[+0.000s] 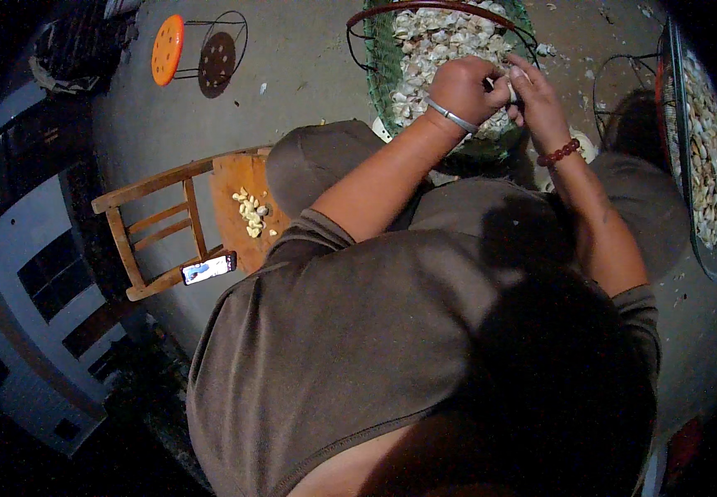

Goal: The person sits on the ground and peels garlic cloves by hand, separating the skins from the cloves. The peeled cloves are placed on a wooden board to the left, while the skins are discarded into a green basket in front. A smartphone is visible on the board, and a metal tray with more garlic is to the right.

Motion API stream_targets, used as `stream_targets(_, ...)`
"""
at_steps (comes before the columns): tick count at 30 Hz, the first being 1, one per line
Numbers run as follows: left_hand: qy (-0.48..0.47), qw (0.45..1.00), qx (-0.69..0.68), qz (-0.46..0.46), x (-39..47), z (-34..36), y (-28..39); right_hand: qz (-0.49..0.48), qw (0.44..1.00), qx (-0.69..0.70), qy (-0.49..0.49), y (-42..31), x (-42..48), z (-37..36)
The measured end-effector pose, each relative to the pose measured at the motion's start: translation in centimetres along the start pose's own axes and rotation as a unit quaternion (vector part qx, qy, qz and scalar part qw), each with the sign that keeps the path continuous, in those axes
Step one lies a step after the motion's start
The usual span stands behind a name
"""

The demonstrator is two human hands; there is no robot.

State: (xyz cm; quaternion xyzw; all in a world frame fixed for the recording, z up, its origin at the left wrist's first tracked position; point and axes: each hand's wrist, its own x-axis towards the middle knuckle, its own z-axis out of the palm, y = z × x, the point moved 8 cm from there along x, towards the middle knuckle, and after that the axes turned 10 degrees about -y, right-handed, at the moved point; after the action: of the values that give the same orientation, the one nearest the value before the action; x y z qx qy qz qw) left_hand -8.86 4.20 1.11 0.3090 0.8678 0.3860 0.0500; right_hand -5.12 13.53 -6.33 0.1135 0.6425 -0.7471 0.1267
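My left hand point(467, 90), with a silver bangle at the wrist, is closed on a small pale piece of garlic point(512, 93). My right hand point(539, 105) wears a bracelet of dark red beads and meets the left at that piece, its index finger stretched out and lower fingers curled in. The fingers partly hide the garlic, so whether it is a clove or a bulb is unclear. Both hands are over a green woven basket point(378, 68) with a brown arched handle point(439, 5). Whitish garlic bulbs point(420, 40) fill it.
Left of my knee, a wooden chair point(222, 180) bears peeled garlic cloves point(250, 214) and a lit phone point(209, 268) near its backrest. An orange-topped stool point(167, 50) lies tipped over beyond. At the right, a wide container point(685, 136) holds more garlic pieces point(710, 161). Skin scraps litter the floor.
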Motion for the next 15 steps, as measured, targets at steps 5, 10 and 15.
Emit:
stream_targets(5,0.034,0.999,0.026,0.008,0.0,-0.1,0.0,-0.002,1.0,0.025,0.003,-0.4,0.0,0.1)
stream_targets(10,0.095,0.99,-0.075,-0.073,-0.1,-1.3,-1.9,-0.011,0.992,0.126,0.01,-1.2,-0.3,0.4)
stream_targets(15,0.023,0.993,-0.004,-0.119,-0.1,-0.6,-4.4,-0.006,0.983,0.181,-0.005,-0.8,-0.1,0.4)
